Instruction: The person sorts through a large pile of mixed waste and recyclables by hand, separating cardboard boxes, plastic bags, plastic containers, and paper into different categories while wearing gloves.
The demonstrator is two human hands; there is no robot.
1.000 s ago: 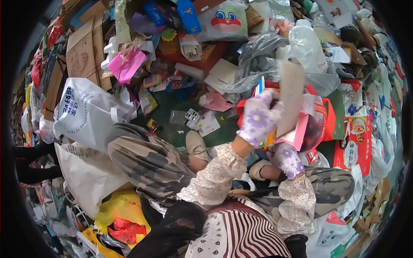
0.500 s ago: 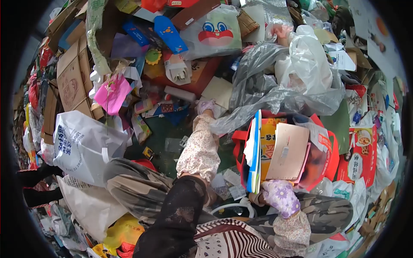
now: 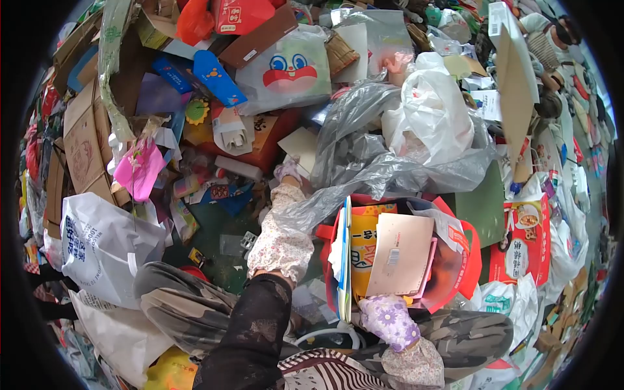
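My left hand [image 3: 288,171], in a pale floral glove, reaches forward into the pile beside a crumpled grey plastic bag [image 3: 390,170]. Its fingers are too small and hidden to make out. At the near rim of a red bag [image 3: 467,260] is my right hand [image 3: 390,323], in a white glove with purple flowers, closed on that rim with fingertips partly hidden. Inside the bag stand a beige folder [image 3: 400,255], a yellow printed packet [image 3: 364,239], a blue-edged book [image 3: 346,260] and pink-edged paper.
A white plastic bag [image 3: 110,247] lies left of my knees, with flattened cardboard [image 3: 84,153] behind it. A rabbit-face bag [image 3: 286,71] lies ahead. At the upper right stand a white-and-brown board [image 3: 517,84] and, farther off, another person [image 3: 543,45]. A red food package [image 3: 520,240] lies at right.
The view has shifted, so most things sit further left and lower. A white-and-brown board now stands upright at the upper right, and another person shows behind it. Both hands keep nearly the same places.
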